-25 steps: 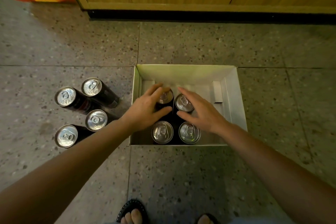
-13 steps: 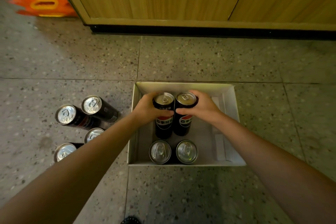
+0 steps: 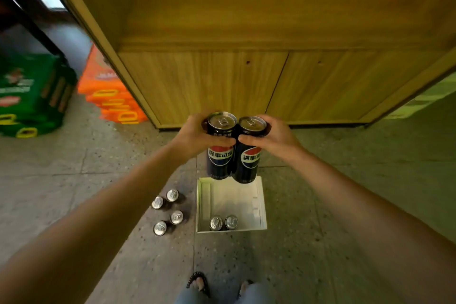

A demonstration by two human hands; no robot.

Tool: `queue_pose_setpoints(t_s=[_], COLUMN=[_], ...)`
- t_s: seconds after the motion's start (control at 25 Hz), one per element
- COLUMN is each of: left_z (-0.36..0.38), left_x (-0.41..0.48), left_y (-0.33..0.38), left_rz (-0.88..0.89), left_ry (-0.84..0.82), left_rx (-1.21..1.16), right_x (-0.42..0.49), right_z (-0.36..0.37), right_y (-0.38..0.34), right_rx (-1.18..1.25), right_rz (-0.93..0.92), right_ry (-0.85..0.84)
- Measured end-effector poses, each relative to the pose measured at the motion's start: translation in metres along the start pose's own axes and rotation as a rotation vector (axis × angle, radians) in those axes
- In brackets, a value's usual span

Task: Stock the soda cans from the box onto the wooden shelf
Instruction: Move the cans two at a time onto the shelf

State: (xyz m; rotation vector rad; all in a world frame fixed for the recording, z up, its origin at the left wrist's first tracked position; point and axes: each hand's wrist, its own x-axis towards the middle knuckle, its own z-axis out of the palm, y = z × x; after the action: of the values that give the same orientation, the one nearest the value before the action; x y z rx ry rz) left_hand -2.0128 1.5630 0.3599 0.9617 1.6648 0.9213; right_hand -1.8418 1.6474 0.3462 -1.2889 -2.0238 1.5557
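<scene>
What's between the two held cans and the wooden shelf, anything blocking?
Nothing visible. The left hand holds one can and the right hand the other can, both upright and side by side above the box. The shelf board lies ahead, above the cans, and looks bare.

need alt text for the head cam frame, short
Each hand, left and right, holds an upright can, left can and right can, side by side before a wooden shelf. On the floor below, a white box holds two cans, and four more stand left of it.
</scene>
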Motion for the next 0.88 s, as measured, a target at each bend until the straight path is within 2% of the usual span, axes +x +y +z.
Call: queue_pose_setpoints(t_s=[0.28, 0.4, 0.6, 0.88], left_z=[-0.04, -0.044, -0.053, -0.086], left_x=[-0.08, -0.102, -0.104, -0.069], left_y=[0.257, 0.33, 0.403, 0.466], left_rz=[0.16, 0.248, 0.347, 0.421], left_ry=[0.024, 0.063, 0.134, 0.163], left_rx=[0.004, -0.003, 0.017, 0.06], right_x=[-0.07, -0.09, -0.088, -0.049], right_z=[-0.129, -0.168, -0.208, -0.234], right_y=[-0.228, -0.293, -0.355, -0.417], right_rx=[-0.015, -0.028, -0.063, -0.198], right_rz=[-0.114, -0.173, -0.263, -0.265], right_ry=[0.173, 0.228, 0.341, 0.467])
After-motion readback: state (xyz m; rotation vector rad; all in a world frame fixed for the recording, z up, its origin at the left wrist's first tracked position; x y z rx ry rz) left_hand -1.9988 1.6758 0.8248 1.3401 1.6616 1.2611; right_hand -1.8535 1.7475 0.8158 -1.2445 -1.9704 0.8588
